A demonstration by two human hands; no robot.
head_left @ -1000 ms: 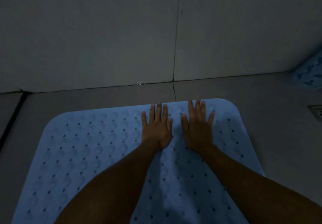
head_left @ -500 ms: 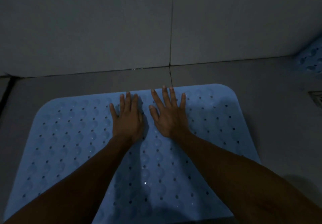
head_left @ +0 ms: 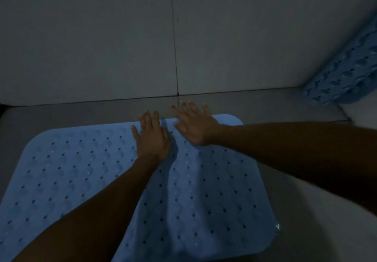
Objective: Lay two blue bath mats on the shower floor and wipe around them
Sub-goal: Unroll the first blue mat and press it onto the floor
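Shower floor (head_left: 265, 102): grey tile, dim light; a grout line runs along the foot of the wall and another crosses it just beyond the hands.
Blue bath mat (head_left: 67, 172): lies flat on the floor, filling the lower left and centre of the view; pale blue, rounded corners, dotted with small holes and raised bumps. Its far edge sits close to the wall (head_left: 102, 37), with a strip of bare tile between.
Left hand (head_left: 152, 137): palm down on the mat near its far edge, fingers straight and close together, pointing toward the wall; it presses flat and grips nothing.
Right hand (head_left: 193, 123): just beside the left, apart from it by a narrow gap. Palm rests on the mat's far edge, fingers straight and spread, reaching over the edge onto the bare tile; it holds nothing.
Second blue bath mat (head_left: 344, 74): at the far right, well apart from the first, leaning tilted against the corner of the wall with its lower end on the floor; darker blue, its bumped side showing.
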